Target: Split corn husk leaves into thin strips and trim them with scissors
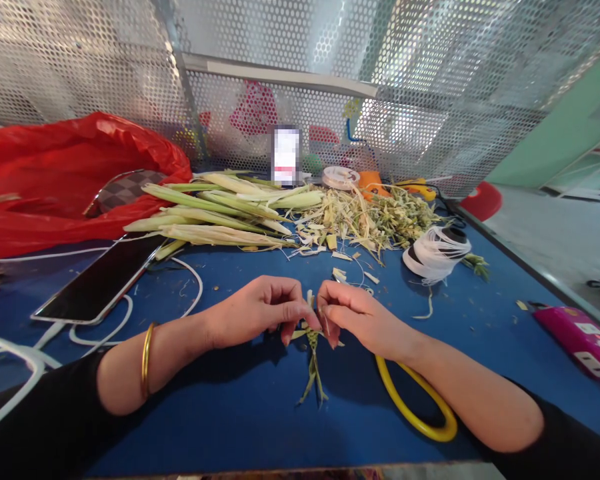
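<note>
A small braided piece of green leaf strips (312, 341) hangs in front of me, its two thin tails pointing down toward the blue table. My left hand (275, 310) pinches the top of this piece between thumb and fingers. Close beside it on the right, my right hand (347, 313) is closed in a pinch; what lies between its fingertips is too small to make out. The two hands' fingertips nearly meet. Below my right wrist, a yellow loop-shaped handle (443, 433) rests on the table, the rest of it hidden by the hand.
Pale green husk leaves (230, 207) are piled at the back beside shredded scraps (345, 220). A spool of white thread (437, 253) stands right. At left are a red plastic bag (40, 167) and a dark tablet (103, 277) with white cables. A pink power strip (580, 340) lies right.
</note>
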{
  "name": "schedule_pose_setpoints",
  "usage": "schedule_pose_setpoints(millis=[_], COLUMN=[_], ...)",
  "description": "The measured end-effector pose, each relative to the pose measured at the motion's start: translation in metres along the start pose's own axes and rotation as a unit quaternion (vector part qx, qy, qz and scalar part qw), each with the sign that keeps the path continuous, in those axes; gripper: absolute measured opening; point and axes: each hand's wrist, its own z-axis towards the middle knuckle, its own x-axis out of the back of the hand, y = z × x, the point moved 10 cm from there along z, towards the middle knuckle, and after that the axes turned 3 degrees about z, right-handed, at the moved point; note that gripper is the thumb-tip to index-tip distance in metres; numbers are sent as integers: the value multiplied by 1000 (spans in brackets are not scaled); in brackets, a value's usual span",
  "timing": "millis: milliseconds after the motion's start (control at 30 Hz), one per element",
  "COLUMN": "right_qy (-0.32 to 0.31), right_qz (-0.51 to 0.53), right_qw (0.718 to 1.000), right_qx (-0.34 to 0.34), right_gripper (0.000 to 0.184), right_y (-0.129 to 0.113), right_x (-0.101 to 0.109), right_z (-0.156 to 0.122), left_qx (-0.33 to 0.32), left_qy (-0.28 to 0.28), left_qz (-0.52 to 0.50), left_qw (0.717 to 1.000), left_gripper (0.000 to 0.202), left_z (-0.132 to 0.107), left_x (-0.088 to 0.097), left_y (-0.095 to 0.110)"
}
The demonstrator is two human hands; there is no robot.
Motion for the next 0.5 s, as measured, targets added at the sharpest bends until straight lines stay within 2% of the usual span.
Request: schedule_pose_setpoints(millis=[100,200,500], right_qy=[-6,-5,7], right_qz=[-7,-22,-64], right_qw=[1000,1000,998], right_qx=[6,10,17], right_gripper=[14,13,13], right_y=[1,1,-4], right_x=[-1,-1,-2], right_z=[-1,-2,-4], left_qx=[14,26,42], left_qy=[-5,26,56], left_qz=[-27,-35,30], left_qw=[1000,999,997], left_gripper=[26,28,28], left_z=[1,2,-1], left_x=[-4,-3,3], left_y=[-2,-3,0])
